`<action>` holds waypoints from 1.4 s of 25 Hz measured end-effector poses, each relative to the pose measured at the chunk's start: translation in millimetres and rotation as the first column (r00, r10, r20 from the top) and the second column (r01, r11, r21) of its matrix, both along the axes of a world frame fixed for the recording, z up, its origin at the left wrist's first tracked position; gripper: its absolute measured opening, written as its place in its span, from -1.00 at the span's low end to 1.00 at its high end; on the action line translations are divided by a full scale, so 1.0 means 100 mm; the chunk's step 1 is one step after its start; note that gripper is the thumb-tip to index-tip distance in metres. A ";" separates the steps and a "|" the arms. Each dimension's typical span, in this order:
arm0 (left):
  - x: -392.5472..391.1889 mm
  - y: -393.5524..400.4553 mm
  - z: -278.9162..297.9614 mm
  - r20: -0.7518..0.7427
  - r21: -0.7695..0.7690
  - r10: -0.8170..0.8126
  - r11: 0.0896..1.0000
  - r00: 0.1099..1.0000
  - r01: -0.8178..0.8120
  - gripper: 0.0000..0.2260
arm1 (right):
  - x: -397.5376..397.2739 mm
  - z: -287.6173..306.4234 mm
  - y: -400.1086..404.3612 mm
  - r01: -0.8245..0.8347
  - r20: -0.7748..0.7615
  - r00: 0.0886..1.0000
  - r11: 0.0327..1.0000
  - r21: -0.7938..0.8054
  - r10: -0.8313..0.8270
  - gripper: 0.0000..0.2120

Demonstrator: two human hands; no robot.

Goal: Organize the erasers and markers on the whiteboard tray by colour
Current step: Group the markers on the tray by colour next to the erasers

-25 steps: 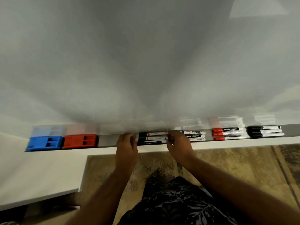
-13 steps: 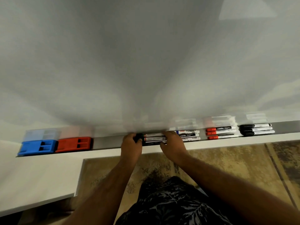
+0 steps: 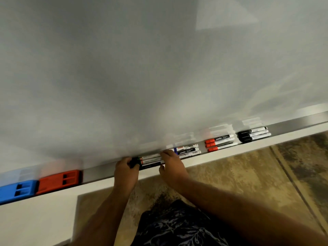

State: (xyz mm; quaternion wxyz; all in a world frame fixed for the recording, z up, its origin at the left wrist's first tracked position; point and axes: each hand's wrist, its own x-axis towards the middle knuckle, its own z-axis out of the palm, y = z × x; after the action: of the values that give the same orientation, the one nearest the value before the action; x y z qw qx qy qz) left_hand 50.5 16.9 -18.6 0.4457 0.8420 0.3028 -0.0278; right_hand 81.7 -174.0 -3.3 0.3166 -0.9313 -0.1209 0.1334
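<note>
Setting: a long grey metal whiteboard tray [image 3: 99,172] runs under a plain white whiteboard [image 3: 142,68], slanting from 8 o'clock up to 2 o'clock across the head view.
Left hand: the left hand [image 3: 126,172] cups the dark cap ends of a bundle of three white-barrelled markers with dark green caps [image 3: 150,160]; the fingers curl together against the caps, though a true clamp cannot be told.
Right hand: the right hand [image 3: 171,163] rests on the bundle's other end, fingers close together and pressing down, thumb hanging below the tray lip.
Neighbours: just beside the right hand at 2 o'clock lies a set of three white markers with blue and dark bands [image 3: 188,150]; further along sit three white markers with red caps [image 3: 220,142], then three white markers with black caps [image 3: 253,134].
Erasers: a blue plastic block eraser [image 3: 16,189] and a red plastic block eraser [image 3: 59,181] sit touching at 8 o'clock, well apart from the hands.
Step in hand: squaring up the green-capped bundle, by the look of it.
Doing it well: likely, push both ends inward evenly so the caps align, keep the barrels flat on the tray, and leave a clear gap from the blue set so groups read apart.
Risk: a marker rolling over the front lip.
</note>
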 end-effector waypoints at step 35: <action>-0.59 0.82 0.04 0.023 0.388 0.023 0.921 0.999 -0.030 -0.46 | 0.05 0.10 0.27 -0.413 0.017 0.910 0.910 -0.029 0.414 -0.54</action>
State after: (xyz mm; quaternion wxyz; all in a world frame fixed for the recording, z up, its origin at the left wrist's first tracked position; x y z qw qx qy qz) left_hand -8.3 98.5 -14.6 0.2731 0.9095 0.3100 0.0461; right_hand 86.4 -147.1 6.5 0.2682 -0.8899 -0.3172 0.1884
